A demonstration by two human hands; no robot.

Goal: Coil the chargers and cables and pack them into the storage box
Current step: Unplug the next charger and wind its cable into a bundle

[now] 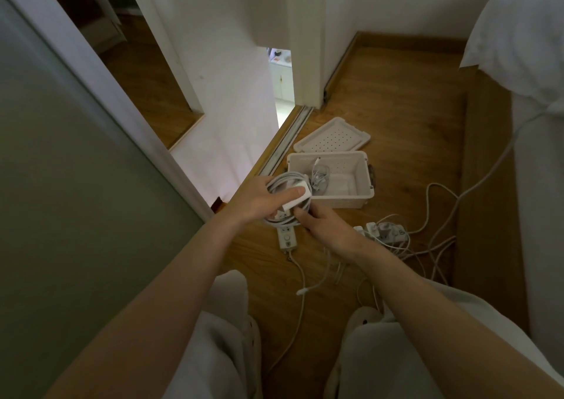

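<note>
My left hand (259, 197) grips the coiled cable (283, 179), thumb pinning the charger (300, 198) flat so the loops can't spring; my right hand (326, 224) pinches the coil's lower edge. The bundle hangs just before the open box (366, 182) on the floor (396, 99).

Floor (396, 93) — box (363, 196); lid (332, 137); cables (304, 291).

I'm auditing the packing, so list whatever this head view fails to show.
All in the head view:
- Power strip: far end hidden under the coiled cable in the left hand.
- Right hand: fingertips hidden beneath the coiled cable; grip unclear.
- Long cable: far end runs out of sight at the bedding.
- Second power strip: plugs too small and dim to identify.
</note>
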